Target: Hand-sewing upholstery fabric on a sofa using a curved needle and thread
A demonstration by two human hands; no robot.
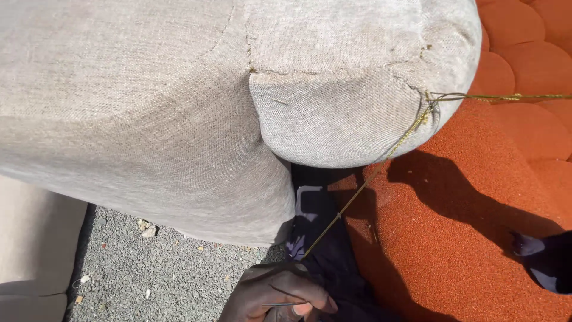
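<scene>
At the bottom edge of the view we see one hand point(277, 295), its fingers curled and pinched on a thin metal needle point(280, 305) that lies across the fingertips. We cannot tell from this view alone whether it is the left or the right hand, and no second hand of the person shows.

From just above that hand a yellowish thread point(363, 182) runs up and to the right in a taut straight line. It reaches the rounded corner of a beige upholstered cushion point(333, 113), where it meets the fabric at a puckered seam near the cushion's right end. From the same spot a second stretch of thread point(506, 96) leads off horizontally to the right edge of the picture. So the sewn spot lies well above and to the right of the hand, with the thread bridging the two.

The beige fabric fills the upper left of the view as a large padded body point(119, 107). To the right lies a rust-orange tufted cushion point(476, 238), with a shadow across it. Between the two sits dark cloth point(325, 238) with pale markings. Below left is grey gravel point(167, 274), strewn with small stones.
</scene>
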